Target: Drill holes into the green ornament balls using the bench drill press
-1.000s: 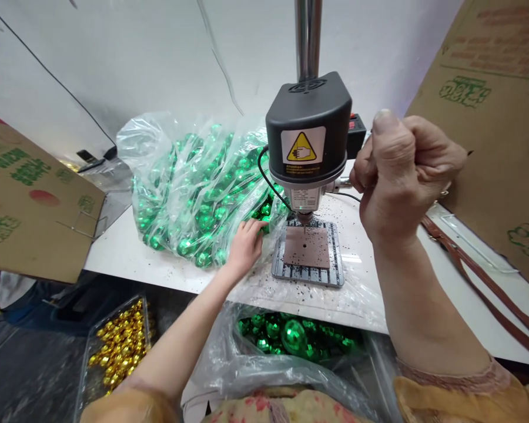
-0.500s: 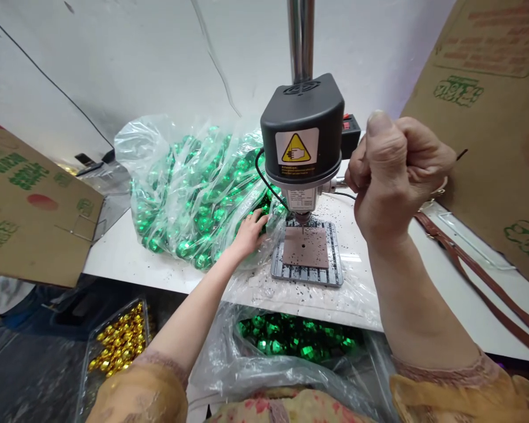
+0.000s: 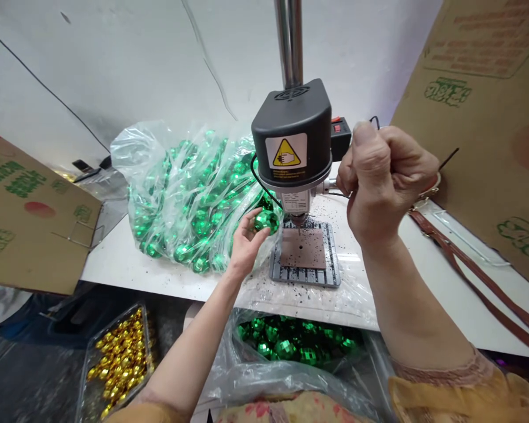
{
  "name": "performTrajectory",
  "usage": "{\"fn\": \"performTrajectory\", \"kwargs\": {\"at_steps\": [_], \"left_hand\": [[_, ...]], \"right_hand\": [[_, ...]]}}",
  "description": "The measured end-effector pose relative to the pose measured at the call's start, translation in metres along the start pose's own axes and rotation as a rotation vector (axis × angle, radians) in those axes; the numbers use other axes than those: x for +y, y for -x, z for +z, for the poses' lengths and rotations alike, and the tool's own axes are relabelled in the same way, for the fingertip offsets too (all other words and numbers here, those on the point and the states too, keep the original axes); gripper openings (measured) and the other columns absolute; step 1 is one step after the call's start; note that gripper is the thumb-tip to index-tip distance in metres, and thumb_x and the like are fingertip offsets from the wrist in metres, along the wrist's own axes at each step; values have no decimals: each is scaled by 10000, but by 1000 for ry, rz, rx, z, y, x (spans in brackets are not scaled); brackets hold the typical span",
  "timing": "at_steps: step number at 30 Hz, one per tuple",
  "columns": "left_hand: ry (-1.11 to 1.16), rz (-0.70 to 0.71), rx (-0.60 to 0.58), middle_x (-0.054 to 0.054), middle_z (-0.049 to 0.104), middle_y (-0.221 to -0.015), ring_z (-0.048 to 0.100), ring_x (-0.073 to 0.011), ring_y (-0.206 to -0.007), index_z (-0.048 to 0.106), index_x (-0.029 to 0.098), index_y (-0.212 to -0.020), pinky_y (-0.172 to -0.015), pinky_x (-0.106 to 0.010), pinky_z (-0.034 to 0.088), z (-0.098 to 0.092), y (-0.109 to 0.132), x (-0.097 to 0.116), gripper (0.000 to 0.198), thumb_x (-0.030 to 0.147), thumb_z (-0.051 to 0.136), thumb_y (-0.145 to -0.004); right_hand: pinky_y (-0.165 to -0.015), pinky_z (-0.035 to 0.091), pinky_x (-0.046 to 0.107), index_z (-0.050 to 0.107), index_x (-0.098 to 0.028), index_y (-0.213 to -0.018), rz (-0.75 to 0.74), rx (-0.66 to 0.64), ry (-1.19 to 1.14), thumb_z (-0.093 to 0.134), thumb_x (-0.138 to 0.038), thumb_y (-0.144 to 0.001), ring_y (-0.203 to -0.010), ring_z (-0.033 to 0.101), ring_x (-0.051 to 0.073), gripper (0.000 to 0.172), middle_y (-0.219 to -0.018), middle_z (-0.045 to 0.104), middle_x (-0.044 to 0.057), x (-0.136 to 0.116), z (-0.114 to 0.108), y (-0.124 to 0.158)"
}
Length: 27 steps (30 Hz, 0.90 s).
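My left hand [image 3: 243, 241] pinches a shiny green faceted ball [image 3: 266, 220] at the mouth of a clear plastic bag [image 3: 189, 194] full of the same green balls. The ball hangs just left of the small drill press [image 3: 293, 144] and its bit. Under the bit lies a brown square pad on a grey slotted base [image 3: 305, 258]. My right hand [image 3: 379, 182] is a closed fist round the press's lever, whose end shows only as a thin metal rod at the drill's right side.
A second bag of green balls [image 3: 291, 346] sits below the table's front edge. A tray of gold balls [image 3: 117, 352] lies lower left. Cardboard sheets stand at left [image 3: 26, 217] and right [image 3: 480, 117]. A brown strap [image 3: 467, 282] crosses the white table [image 3: 127, 258], which carries black specks.
My left hand came out of the bag of balls with one green ball and lifted it toward the drill bit. My right fist stayed on the lever.
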<state>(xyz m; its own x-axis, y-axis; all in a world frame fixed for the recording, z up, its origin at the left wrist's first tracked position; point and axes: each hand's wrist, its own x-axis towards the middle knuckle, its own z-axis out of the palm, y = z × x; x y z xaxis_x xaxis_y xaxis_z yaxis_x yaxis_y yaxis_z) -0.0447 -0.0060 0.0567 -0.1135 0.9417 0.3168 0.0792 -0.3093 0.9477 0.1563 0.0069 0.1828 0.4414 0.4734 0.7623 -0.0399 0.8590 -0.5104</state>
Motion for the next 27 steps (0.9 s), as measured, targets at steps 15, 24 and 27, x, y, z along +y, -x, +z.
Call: {"fn": "performTrajectory", "kwargs": {"at_steps": [15,24,27], "left_hand": [[-199,-83,-136,-57,697,-1036,666,-196,-947,578,207,-1141,-866,-339,512,19,23,-49,449,310,801,-765],[-685,197,-341,-67,611,-1094,627,-237,-1040,622,248,-1187,-904,-372,519,14,32,-23,329,271,693,-866],[-539,135,-253,-39,624,-1003,625,-193,-899,576,234,-1138,-818,-332,523,21,33,-23,317,323,718,-869]], "right_hand": [[-451,212,281,352,-204,-522,-13,-51,42,628,-493,-913,-426,267,40,559,-466,334,-64,-5,1,-6],[-456,258,281,294,-226,-551,13,-66,49,537,-637,-902,-466,250,58,592,-494,262,-55,3,7,-17],[-445,233,283,287,-221,-546,4,-45,26,556,-624,-902,-448,239,48,601,-488,279,-56,1,8,-16]]}}
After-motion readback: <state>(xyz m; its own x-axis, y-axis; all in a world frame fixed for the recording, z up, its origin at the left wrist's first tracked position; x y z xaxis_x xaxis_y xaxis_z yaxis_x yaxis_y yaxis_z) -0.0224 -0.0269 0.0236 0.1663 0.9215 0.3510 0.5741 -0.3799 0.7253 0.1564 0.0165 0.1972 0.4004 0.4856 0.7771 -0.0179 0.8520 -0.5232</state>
